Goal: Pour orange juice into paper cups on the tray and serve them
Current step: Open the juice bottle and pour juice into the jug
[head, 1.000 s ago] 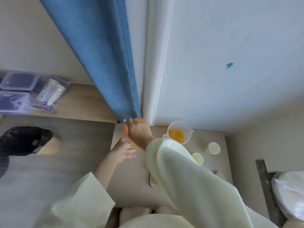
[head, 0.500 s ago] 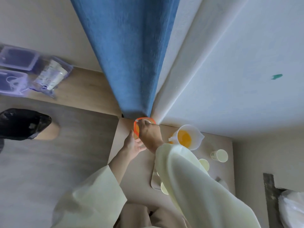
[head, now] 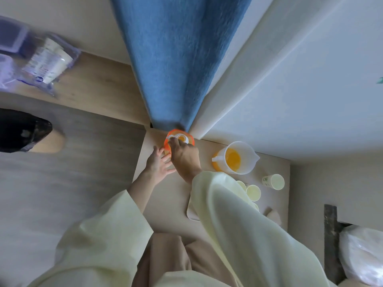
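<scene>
Reaching to the counter's far left corner, the right grip pinches the white cap of an orange-rimmed container; the left grip lies spread beside it. Along the back edge stands the juice jug, with paper cups on the tray

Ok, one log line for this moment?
right hand: at cap of bottle, grip unclear | left hand: open by bottle | pitcher: holds juice | cups: look empty
</scene>
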Available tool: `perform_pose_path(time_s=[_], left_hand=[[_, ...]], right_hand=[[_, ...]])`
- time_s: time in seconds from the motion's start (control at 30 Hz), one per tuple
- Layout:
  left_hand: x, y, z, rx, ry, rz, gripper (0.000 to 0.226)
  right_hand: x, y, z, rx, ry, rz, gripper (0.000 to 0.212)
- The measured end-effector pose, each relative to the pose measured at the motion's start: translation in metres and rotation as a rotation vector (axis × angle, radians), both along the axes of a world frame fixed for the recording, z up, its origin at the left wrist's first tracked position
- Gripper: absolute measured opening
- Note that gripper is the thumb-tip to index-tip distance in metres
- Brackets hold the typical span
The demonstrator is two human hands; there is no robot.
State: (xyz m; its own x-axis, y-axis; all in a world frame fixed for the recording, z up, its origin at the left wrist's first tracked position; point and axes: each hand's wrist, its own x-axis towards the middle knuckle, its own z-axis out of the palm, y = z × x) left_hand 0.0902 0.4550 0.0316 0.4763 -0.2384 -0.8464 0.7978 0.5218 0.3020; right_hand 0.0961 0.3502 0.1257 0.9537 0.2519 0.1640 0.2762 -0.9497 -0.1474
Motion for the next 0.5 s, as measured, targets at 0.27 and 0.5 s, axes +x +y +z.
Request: perform_pose_path(time_s=[0.27, 0.5], left_hand=[[-0.009, 0.003, -0.001, 0.018, -0.021, -0.047, 0.055], [-0.032, -0.007, 0.012, 0.396, 0.091, -0.469, 0.043]], right_hand=[[-0.018, 0.001, -0.026, 0.063, -0.022, 0.025, 0.02], [-0.049, -0.019, -0.044, 0.119, -0.069, -0.091, 0.045]])
